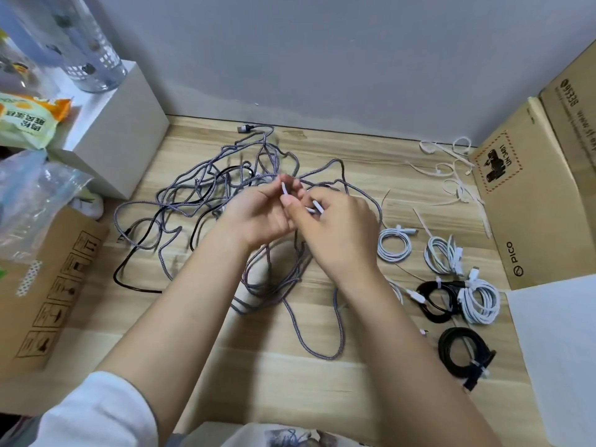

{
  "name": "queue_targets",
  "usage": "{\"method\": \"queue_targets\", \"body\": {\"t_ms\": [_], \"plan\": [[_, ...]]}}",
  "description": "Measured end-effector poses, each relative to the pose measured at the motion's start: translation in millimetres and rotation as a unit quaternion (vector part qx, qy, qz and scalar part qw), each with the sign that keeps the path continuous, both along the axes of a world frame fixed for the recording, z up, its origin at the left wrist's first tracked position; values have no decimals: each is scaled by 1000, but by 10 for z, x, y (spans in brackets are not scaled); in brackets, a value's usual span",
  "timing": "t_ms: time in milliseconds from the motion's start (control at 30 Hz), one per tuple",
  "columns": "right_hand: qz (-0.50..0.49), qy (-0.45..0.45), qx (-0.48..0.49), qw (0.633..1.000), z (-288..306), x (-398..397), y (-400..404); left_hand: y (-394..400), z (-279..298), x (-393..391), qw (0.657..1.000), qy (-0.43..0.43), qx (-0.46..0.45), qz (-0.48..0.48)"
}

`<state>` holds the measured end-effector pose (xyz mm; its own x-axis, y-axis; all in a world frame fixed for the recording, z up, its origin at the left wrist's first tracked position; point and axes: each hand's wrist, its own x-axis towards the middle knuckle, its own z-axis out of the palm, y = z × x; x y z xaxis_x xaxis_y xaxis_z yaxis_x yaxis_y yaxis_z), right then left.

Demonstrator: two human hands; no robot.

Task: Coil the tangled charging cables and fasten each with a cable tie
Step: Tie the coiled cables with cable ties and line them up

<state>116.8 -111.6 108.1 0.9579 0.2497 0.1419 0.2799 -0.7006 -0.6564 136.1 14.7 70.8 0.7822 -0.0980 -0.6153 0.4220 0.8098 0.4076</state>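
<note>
A tangle of grey braided cables (200, 195) with one black cable (138, 253) among them sprawls over the wooden table (225, 366). Above its middle, my left hand (258, 217) and my right hand (342, 230) meet, each pinching a part of a thin white cable tie (285, 188). A hanging loop of grey cable (274, 279) droops below the hands. To the right lie several coiled, tied cables: white coils (394, 245) (442, 254) (480, 300) and black coils (435, 301) (462, 353). Loose white cable ties (451, 169) lie at the back right.
A cardboard box (532, 195) stands at the right, a white sheet (561, 350) in front of it. Another cardboard box (48, 285) sits at the left, with a white box (119, 130), snack bags and a clear bottle (87, 43) behind it. A grey wall closes the back.
</note>
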Motion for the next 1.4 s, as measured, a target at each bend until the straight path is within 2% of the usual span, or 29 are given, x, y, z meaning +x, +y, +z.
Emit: {"method": "queue_targets", "body": {"t_ms": [67,133,200,267,333,400,500,633,733,800,867,933,1033,1133,1233,1333,1400], "plan": [[37,-67,119,990,159,-130,-9,108,-22,90,999,24,-20,27],[118,-104,242,957,321,-250,-36,174,-64,159,998,53,-18,37],[168,-119,294,933,373,-290,-55,178,-102,196,998,57,-2,33],[122,-67,262,955,296,-207,-51,144,-109,218,999,19,27,16],[39,35,163,985,125,-61,-18,100,-92,187,999,-28,34,-5],[-7,151,109,983,-47,77,-2,44,-78,126,995,-80,39,-40],[-12,216,113,970,-198,203,47,-9,-134,52,985,-147,67,-59],[25,222,125,967,-279,267,128,-74,-148,-17,979,-179,77,-57],[48,213,156,963,-278,294,155,-16,-112,-13,986,-151,41,-63],[69,180,73,979,-233,265,148,33,-51,15,990,-120,-12,-71],[93,107,-13,990,-114,147,130,111,-51,81,995,-86,-35,-48],[144,27,54,988,125,-88,121,236,-98,164,998,-46,-45,-6],[202,-29,168,964,412,-394,77,406,-160,263,1000,-9,1,11],[152,18,218,964,383,-367,-27,432,-177,328,999,6,40,2],[51,118,184,974,139,-155,-86,338,-110,293,997,-24,73,-27],[-48,155,188,969,-122,47,-88,172,-53,169,991,-77,78,-77],[-71,184,201,960,-229,132,-46,72,-35,88,985,-107,89,-101]]}}
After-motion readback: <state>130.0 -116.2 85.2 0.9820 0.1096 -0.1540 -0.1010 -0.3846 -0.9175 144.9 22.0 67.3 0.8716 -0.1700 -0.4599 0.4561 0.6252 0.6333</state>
